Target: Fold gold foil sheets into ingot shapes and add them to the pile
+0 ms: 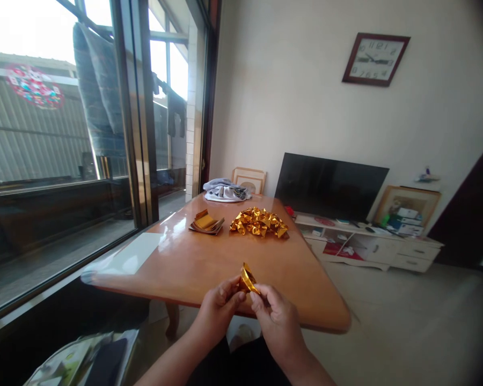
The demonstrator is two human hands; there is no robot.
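wooden table point(185, 262), gold pile point(258, 222), paper stack point(206, 222), cloth point(226, 190)

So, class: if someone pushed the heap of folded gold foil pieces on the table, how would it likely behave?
The heap of folded gold pieces is loose, so it would probably scatter rather than slide as one. The pieces look thin and creased like the gold piece pinched between left hand and right hand, so likely light and easily crushed.

Left hand point(219, 306) and right hand point(277, 317) raised together, fingertips pinched, forearms converging
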